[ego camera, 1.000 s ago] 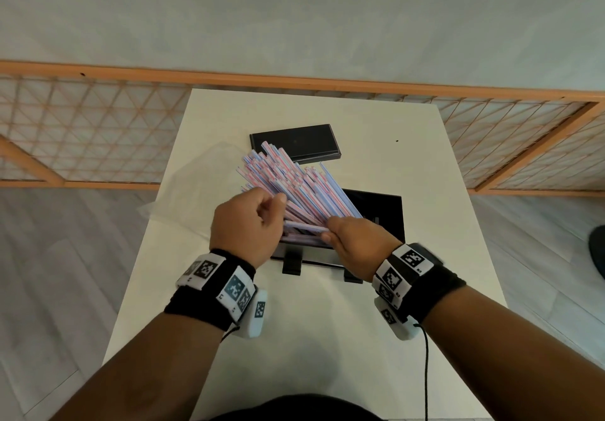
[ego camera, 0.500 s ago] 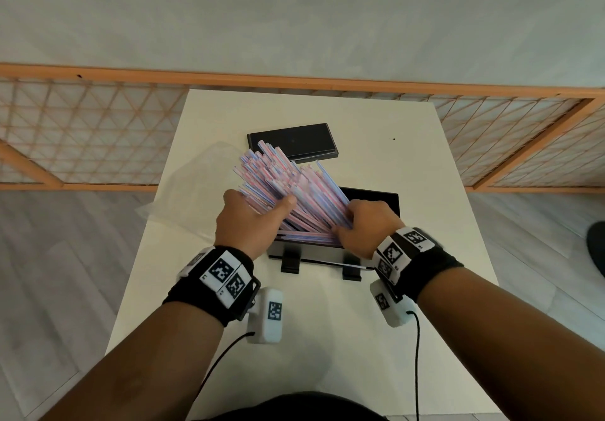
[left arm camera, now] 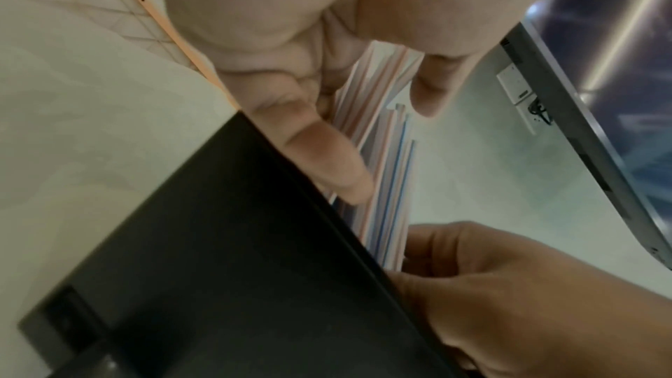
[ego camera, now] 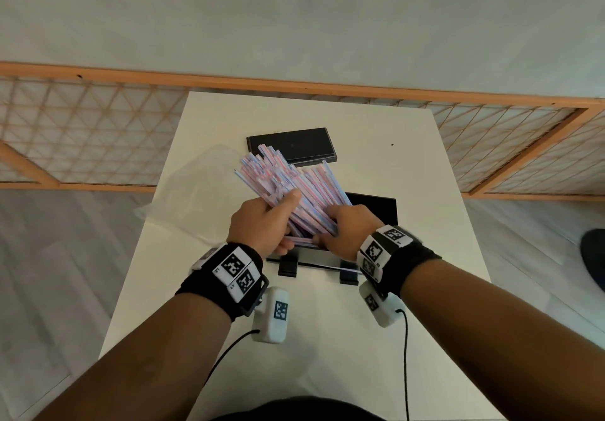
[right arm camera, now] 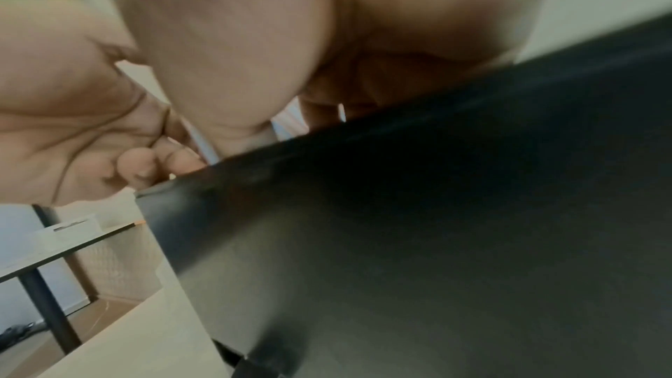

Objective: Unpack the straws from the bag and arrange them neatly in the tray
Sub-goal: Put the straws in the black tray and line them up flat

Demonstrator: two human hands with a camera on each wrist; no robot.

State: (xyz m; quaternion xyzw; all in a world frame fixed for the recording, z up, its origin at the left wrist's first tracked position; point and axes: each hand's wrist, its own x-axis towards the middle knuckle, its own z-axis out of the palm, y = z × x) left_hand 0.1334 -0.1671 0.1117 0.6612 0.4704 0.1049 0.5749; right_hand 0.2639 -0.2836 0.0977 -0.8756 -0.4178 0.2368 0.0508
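- The left hand (ego camera: 262, 224) grips the fanned bundle of straws (ego camera: 288, 188), thumb across the top.
- The right hand (ego camera: 347, 229) curls its fingers round the bundle's near ends, over the black tray (ego camera: 376, 207).
- A clear bag (ego camera: 193, 191) lies left on the white table (ego camera: 327, 338); a black lid (ego camera: 294, 144) lies beyond the straws.

Bundle of pink-and-blue striped straws (ego camera: 288, 188), fanned and tilted up leftward, its lower ends inside the black tray (ego camera: 376, 206); clear empty bag (ego camera: 193, 191) lay flat to the left.

Hand (right arm camera: 225, 48) above black tray (right arm camera: 436, 226)
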